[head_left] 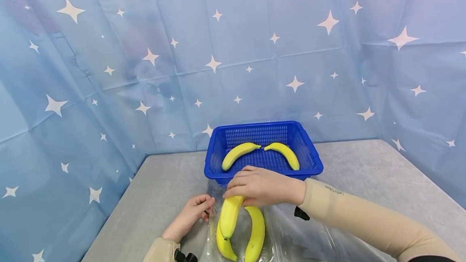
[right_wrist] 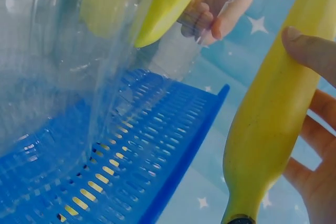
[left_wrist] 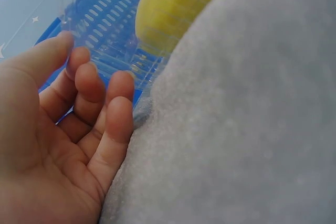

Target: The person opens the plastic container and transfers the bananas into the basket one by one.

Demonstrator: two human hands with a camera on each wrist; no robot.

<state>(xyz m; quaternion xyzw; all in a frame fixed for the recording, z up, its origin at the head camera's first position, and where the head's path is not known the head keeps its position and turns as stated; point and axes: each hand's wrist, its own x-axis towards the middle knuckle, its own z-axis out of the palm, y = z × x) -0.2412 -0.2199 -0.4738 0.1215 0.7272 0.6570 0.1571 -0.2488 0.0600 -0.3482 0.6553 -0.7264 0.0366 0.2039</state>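
My right hand [head_left: 256, 185] grips a yellow banana [head_left: 231, 216], thumb on one side and fingers on the other. This banana is tilted over a clear plastic bag [head_left: 274, 233] and partly covers one of the bananas there. Two bananas lie in the bag, a left one [head_left: 224, 248] and a right one [head_left: 257, 233]. At the bag's left edge, my left hand [head_left: 194, 211] pinches the thin film between thumb and forefinger, its other fingers loosely curled. In the right wrist view the held banana [right_wrist: 278, 108] is in front of the film, which blurs the bananas behind it.
A blue perforated basket [head_left: 263, 127] stands behind the bag, against the back curtain [head_left: 233, 51]. Inside it lie two more bananas, a left one [head_left: 238, 155] and a right one [head_left: 285, 153]. The grey tabletop [head_left: 164, 181] extends to both sides.
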